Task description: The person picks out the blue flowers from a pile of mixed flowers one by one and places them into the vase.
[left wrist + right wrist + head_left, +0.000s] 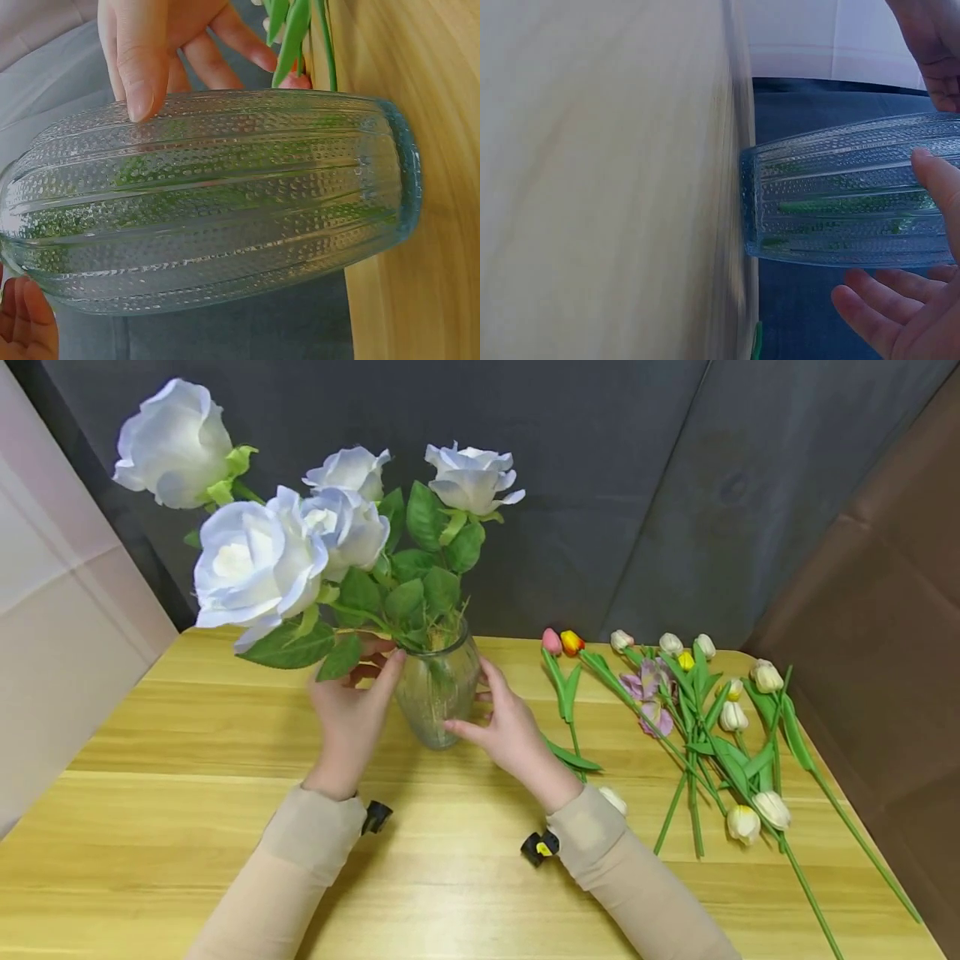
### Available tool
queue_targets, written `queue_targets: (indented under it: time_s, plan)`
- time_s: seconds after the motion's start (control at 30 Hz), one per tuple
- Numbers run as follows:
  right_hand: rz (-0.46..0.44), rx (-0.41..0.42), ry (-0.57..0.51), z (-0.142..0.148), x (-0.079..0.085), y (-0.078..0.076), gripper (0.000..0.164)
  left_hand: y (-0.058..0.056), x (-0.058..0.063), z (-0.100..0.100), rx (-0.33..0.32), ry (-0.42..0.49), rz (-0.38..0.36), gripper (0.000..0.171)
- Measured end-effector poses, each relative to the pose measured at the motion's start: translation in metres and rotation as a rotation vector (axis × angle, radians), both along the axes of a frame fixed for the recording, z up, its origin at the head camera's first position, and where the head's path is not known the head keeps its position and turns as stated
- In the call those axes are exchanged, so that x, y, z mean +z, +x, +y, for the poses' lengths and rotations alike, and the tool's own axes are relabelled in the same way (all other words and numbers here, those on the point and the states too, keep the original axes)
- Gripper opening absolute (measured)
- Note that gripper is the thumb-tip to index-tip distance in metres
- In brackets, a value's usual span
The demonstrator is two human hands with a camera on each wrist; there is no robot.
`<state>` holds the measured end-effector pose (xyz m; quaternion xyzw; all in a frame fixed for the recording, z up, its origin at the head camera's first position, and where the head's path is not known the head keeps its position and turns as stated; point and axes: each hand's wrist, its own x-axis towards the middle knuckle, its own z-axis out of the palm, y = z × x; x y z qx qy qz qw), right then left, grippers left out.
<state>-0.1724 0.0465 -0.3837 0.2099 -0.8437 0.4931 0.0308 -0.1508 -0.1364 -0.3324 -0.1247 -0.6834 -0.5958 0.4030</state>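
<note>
A clear ribbed glass vase [437, 702] stands upright on the wooden table, its dimpled wall [210, 202] large in the left wrist view. Several white roses [255, 560] with green leaves rise from it, mostly leaning left. My left hand [347, 710] is at the upper left of the vase, thumb at the rim and fingers curled beside the neck, partly hidden by leaves. On the other side, my right hand [513, 731] holds the vase loosely, thumb [939, 184] across the front and fingers [885, 300] around the far side.
Artificial tulips [693, 727], mostly white, lie in a loose pile on the right of the table [450, 893]. A pink tulip [552, 642] and a purple flower [649, 693] are among them. A dark cloth [600, 485] hangs behind the table.
</note>
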Motion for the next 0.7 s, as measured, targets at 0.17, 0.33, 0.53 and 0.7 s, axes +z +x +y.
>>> queue_targets:
  time_s: [0.17,0.33,0.53,0.7]
  plan:
    - [0.002,-0.007,0.015,0.002,0.002,0.000,0.091,-0.003,-0.006,-0.005,-0.072,0.021,0.107,0.019]
    - [0.015,0.000,0.035,0.009,0.006,-0.001,0.084,0.000,-0.014,-0.013,-0.098,-0.002,0.084,0.031]
    - [0.036,-0.028,0.061,0.029,0.013,0.001,0.065,0.010,-0.027,-0.032,-0.030,-0.210,-0.029,0.042]
    - [0.073,-0.046,0.145,0.051,0.015,0.005,0.049,0.017,-0.036,-0.052,0.067,-0.443,-0.157,0.026]
